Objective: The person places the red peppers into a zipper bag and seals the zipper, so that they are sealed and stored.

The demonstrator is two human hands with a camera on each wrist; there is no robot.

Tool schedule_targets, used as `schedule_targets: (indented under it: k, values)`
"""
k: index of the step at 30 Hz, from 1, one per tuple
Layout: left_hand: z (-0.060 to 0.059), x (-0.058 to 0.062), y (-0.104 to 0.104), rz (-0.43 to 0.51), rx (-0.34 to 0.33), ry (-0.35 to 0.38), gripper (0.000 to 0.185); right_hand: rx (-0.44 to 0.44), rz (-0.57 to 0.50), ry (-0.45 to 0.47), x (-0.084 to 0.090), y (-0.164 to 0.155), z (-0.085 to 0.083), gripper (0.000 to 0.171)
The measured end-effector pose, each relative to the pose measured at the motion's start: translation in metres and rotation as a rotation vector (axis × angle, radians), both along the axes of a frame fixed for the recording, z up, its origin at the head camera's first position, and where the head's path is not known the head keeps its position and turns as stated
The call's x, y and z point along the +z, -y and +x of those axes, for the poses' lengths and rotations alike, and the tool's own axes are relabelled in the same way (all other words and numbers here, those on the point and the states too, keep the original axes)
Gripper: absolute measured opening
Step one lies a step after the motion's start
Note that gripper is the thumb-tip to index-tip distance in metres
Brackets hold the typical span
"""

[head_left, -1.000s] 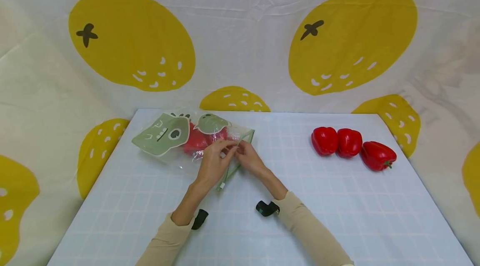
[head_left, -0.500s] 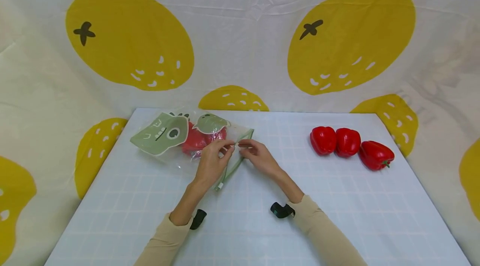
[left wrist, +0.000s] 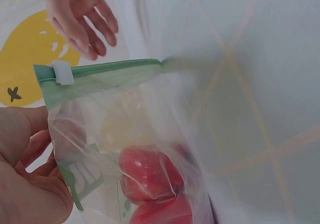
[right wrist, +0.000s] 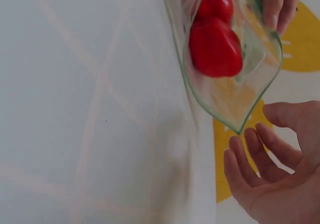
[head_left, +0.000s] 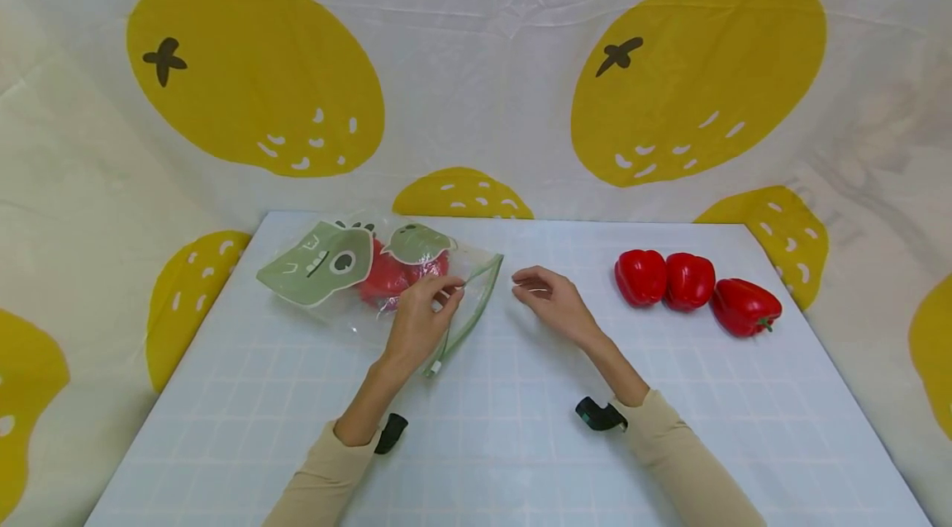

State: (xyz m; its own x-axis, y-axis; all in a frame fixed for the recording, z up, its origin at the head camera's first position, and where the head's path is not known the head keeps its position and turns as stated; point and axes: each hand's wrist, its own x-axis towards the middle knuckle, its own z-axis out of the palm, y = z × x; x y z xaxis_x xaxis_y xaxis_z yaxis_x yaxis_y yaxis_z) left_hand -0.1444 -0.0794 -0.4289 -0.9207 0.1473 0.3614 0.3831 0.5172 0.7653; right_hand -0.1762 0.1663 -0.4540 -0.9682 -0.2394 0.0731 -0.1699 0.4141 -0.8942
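Observation:
A clear zip bag (head_left: 320, 267) with green dinosaur print lies at the left of the table, red bell peppers (right wrist: 215, 48) inside it. My left hand (head_left: 418, 322) pinches the bag's upper edge between thumb and fingers. In the right wrist view the green-rimmed mouth gapes apart, with the peppers showing through it. A white slider (left wrist: 63, 72) sits at one end of the green zip strip. My right hand (head_left: 554, 306) is just right of the bag's mouth, fingers loosely bent and holding nothing.
Three more red bell peppers, one at the left (head_left: 642, 277), one in the middle (head_left: 689, 281) and one tipped on its side (head_left: 746, 306), lie at the table's back right. A cloth with yellow fruit print (head_left: 476, 97) hangs behind the table (head_left: 491, 444).
My right hand has let go of the bag's edge and moved right, away from it. The bag's mouth stands wider apart. My left hand keeps its grip in nearly the same place.

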Motion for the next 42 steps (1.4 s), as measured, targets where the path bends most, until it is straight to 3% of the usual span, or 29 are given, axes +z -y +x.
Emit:
schedule_targets:
  k: [8,30,42]
  values:
    - [-0.001,0.0,0.0,-0.013,0.003,0.01,0.021,-0.076,0.067,-0.072,0.013,-0.022,0.002,0.032]
    - [-0.001,0.0,0.0,-0.001,-0.003,0.022,0.02,-0.273,0.269,-0.241,0.024,-0.082,0.001,0.043]
    - [-0.001,-0.001,0.0,-0.011,0.004,0.046,0.02,-0.351,0.35,-0.257,0.026,-0.106,0.003,0.052]
